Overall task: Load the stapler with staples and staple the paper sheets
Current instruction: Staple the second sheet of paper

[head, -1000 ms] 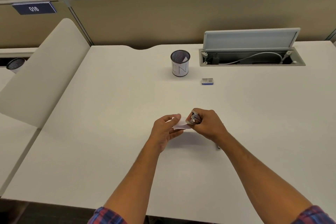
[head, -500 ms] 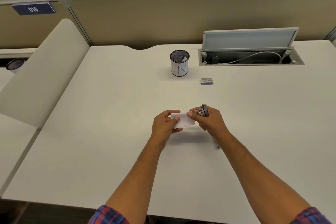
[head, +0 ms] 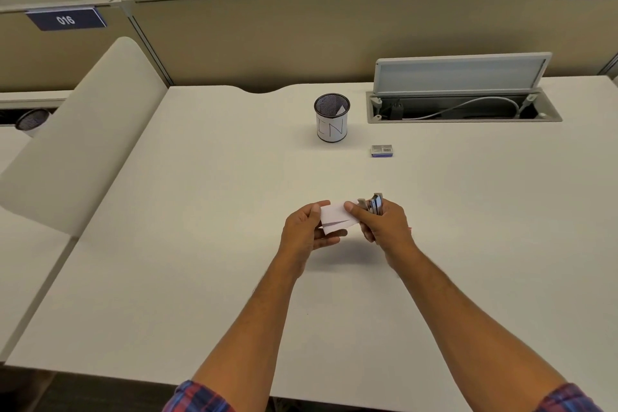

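On the head view, I've got both hands up over the middle of the white desk (head: 200,244). My left hand (head: 306,231) pinches the left edge of the folded paper sheets (head: 336,217), thumb on top and fingers curled underneath. My right hand (head: 381,227) is wrapped around the stapler (head: 374,204), gripping it with its metal end poking up above the knuckles, and the right thumb presses onto the right edge of the paper. Paper and stapler meet just there, held between the two hands above the desk; I cannot tell whether the sheets sit inside the stapler's mouth.

Further back, the small staple box (head: 381,150) lies flat on the desk, well apart from the hands. Left of it stands a mesh pen cup (head: 331,120) with "IN" written on its white wrap. Behind the box, the cable tray (head: 465,109) in the desk has its lid standing up, a white cable showing inside.
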